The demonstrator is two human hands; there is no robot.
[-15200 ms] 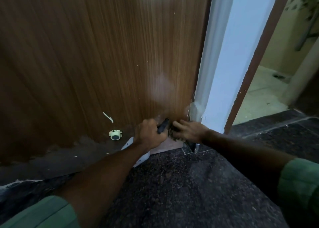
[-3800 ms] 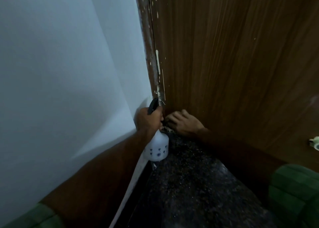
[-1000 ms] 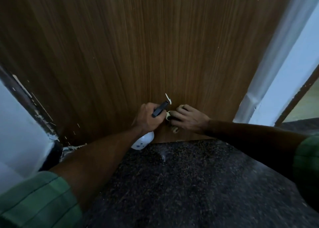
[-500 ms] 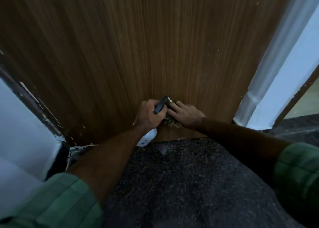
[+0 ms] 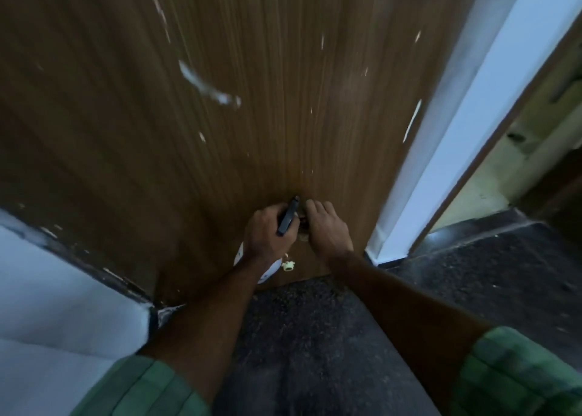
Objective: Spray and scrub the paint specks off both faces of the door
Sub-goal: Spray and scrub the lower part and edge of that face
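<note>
A brown wood-grain door fills the view, marked with white paint specks and a long white smear. My left hand grips a white spray bottle by its black trigger head, low against the door. My right hand presses a scrub pad against the door just right of the bottle. The pad is mostly hidden under my fingers.
A small pale door stopper sits on the door near the floor. A white wall stands at the left and a white door frame at the right. The floor is dark speckled stone. Another room shows beyond the frame.
The view has tilted upward, showing more of the door and its paint smear. Both hands have moved higher on the door, above the stopper.
</note>
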